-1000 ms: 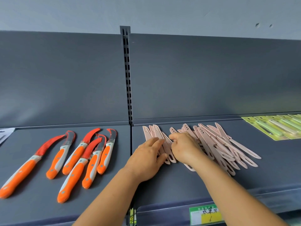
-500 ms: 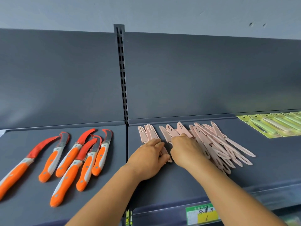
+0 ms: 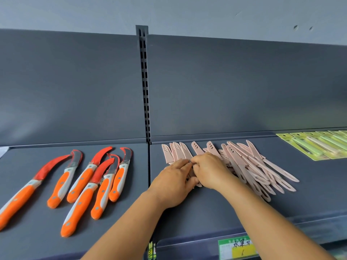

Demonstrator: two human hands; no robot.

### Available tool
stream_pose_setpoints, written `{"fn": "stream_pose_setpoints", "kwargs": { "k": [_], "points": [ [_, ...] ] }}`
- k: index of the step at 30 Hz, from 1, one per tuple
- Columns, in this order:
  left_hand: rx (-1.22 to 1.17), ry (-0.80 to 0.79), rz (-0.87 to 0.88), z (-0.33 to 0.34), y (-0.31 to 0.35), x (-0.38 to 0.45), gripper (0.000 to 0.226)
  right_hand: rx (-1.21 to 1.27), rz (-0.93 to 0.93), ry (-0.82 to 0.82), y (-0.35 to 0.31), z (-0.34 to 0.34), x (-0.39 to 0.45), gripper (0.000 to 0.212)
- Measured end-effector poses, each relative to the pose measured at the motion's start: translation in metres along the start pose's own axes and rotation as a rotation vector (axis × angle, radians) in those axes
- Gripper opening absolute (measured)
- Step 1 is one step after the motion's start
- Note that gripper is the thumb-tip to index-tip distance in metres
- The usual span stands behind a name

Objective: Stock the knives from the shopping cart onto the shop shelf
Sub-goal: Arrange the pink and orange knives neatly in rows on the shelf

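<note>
Both hands have crept closer together, left hand pressing flat while right hand curls its fingers onto the pink knives on the shelf — light, stiff, slick sheathed plastic, best pinched mid-sheath.

Spreading the pink knives leftward

I see my right hand has closed up against my left hand, and the leftmost pink knives now lie in a tidier side-by-side row at the pile's far left.
</note>
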State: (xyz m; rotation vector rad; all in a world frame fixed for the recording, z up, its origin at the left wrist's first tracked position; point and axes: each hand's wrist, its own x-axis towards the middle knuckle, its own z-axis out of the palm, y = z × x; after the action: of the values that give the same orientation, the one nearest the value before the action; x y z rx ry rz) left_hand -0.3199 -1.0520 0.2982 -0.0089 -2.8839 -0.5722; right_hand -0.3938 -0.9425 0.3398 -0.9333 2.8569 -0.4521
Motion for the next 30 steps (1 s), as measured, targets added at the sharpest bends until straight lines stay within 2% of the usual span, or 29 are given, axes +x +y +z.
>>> {"fn": "stream_pose_setpoints", "kwargs": {
  "k": [5,7,10,13,16,20,24,30],
  "points": [
    [0.078,-0.021,-0.016,-0.005,0.004,0.000,0.054,-0.116,0.060,0.119,0.017,-0.003,-0.007,0.021],
    [0.135,-0.043,0.009,-0.006,0.006,0.002,0.054,-0.218,0.080,0.088,0.024,-0.004,-0.009,0.031],
    [0.159,-0.071,0.036,-0.005,0.007,0.005,0.052,-0.317,0.066,0.059,0.027,-0.003,-0.008,0.026],
    [0.178,-0.073,0.069,-0.006,0.011,0.006,0.048,-0.324,0.064,0.078,0.022,-0.005,-0.011,0.022],
    [0.160,-0.035,0.069,-0.006,0.012,0.005,0.045,-0.317,0.077,0.098,0.016,-0.008,-0.011,0.027],
    [0.130,-0.029,0.044,-0.002,0.009,0.005,0.046,-0.065,0.146,0.167,0.018,-0.008,-0.002,0.025],
    [0.122,-0.006,0.053,-0.001,0.009,0.006,0.045,0.231,0.142,0.139,0.017,-0.008,0.000,0.023],
    [0.106,-0.004,0.059,-0.003,0.009,0.006,0.044,0.141,0.195,0.069,0.013,-0.004,0.005,0.024]
  ]
}}
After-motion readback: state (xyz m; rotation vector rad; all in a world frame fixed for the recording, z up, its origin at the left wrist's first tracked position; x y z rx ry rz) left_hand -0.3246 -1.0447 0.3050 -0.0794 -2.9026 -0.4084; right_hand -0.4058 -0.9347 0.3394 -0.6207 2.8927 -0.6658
